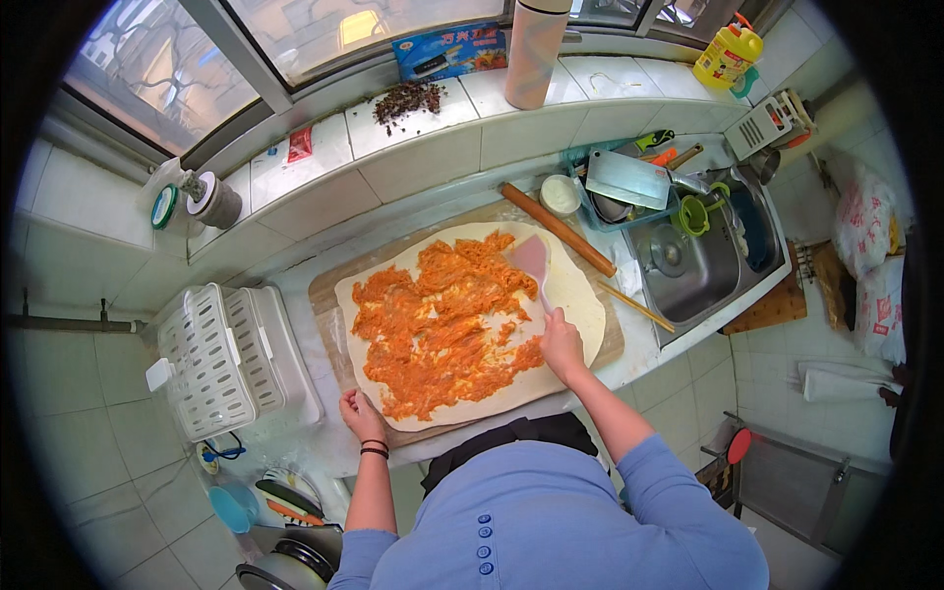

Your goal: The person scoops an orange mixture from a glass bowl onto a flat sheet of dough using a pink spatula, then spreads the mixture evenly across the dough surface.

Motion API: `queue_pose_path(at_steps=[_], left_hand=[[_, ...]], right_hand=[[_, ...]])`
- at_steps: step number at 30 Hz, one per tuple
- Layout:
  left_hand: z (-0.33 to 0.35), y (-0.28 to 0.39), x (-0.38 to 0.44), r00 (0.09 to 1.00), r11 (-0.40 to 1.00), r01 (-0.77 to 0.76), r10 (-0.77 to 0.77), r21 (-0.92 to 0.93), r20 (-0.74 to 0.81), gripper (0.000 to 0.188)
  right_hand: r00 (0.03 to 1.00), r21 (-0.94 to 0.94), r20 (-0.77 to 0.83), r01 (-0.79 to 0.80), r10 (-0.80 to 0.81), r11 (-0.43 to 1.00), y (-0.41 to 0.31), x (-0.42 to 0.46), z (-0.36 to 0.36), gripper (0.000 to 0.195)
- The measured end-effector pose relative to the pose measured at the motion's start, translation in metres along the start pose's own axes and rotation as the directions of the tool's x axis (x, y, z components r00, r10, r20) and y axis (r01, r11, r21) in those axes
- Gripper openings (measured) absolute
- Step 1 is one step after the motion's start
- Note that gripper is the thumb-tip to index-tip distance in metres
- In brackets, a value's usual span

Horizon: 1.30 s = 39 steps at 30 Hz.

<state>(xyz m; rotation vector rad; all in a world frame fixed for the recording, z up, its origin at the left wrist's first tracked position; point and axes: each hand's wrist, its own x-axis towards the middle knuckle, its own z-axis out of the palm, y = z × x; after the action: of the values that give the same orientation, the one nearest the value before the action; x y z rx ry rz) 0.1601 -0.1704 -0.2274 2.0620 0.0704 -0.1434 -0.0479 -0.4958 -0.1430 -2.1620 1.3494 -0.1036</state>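
A large rolled-out sheet of dough (579, 295) lies on a wooden board (324, 295), with an orange, shredded-looking filling (442, 324) spread over much of it. My right hand (563, 344) grips the handle of a pinkish spatula (529, 257), whose blade rests at the filling's upper right edge. Near the board's lower left corner is my left hand (361, 417), its fingers curled beside the dough's edge; whether it pinches anything there is hidden. A wooden rolling pin (558, 229) lies across the board's upper right part, and chopsticks (636, 306) lie to the right.
Behind the board stand a white bowl (560, 195) and a teal basket (612, 221) with a cleaver (628, 179) on top. A steel sink (686, 276) is at the right. White slotted baskets (214, 361) stand left. A pink flask (537, 55) stands on the tiled ledge.
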Motion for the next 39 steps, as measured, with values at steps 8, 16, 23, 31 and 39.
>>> queue_pose_path(at_steps=[8, 16, 23, 31, 39], left_hand=[[0.003, 0.007, -0.003, 0.999, 0.999, 0.039, -0.039, -0.033, 0.010, 0.013], [0.001, 0.010, -0.002, 0.998, 0.995, 0.053, -0.052, -0.082, 0.021, 0.013], [0.003, 0.010, -0.004, 0.999, 0.998, 0.037, -0.036, -0.051, 0.019, 0.013], [0.000, 0.015, -0.004, 0.999, 0.998, 0.049, -0.048, -0.048, 0.024, 0.014], [0.002, 0.012, -0.003, 0.999, 0.999, 0.031, -0.030, -0.032, 0.015, 0.015]], right_hand=[[0.996, 0.013, 0.067, 0.060, -0.061, 0.998, -0.026, 0.014, 0.012, 0.018], [1.000, 0.019, 0.014, -0.018, 0.018, 1.000, -0.014, 0.036, -0.005, 0.018], [0.985, 0.046, 0.128, 0.108, -0.113, 0.993, -0.030, 0.023, 0.003, 0.018], [0.994, 0.059, 0.103, 0.026, -0.032, 0.998, -0.035, 0.025, 0.011, 0.021], [0.997, 0.079, 0.081, -0.018, 0.012, 0.997, -0.046, 0.021, 0.014, 0.022]])
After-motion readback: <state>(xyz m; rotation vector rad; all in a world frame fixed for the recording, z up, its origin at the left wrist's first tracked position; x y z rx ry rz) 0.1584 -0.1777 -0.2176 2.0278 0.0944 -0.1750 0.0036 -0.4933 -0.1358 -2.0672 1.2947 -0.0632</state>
